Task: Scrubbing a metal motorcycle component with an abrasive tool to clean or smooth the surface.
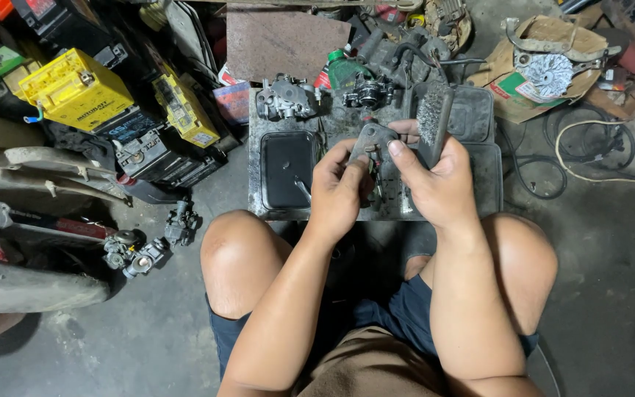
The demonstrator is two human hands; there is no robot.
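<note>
My left hand pinches a small grey metal part, a flat bracket-like engine piece, held above a black tray. My right hand grips a wire brush with its bristles up, and its fingertips also touch the top edge of the metal part. Both hands are close together over the greasy black tray, just beyond my bare knees.
A carburettor body and a dark round part sit at the tray's far edge, beside a green bottle. Yellow and black batteries stand left. More carburettor parts lie on the concrete floor. Cardboard with a finned part and cables lie right.
</note>
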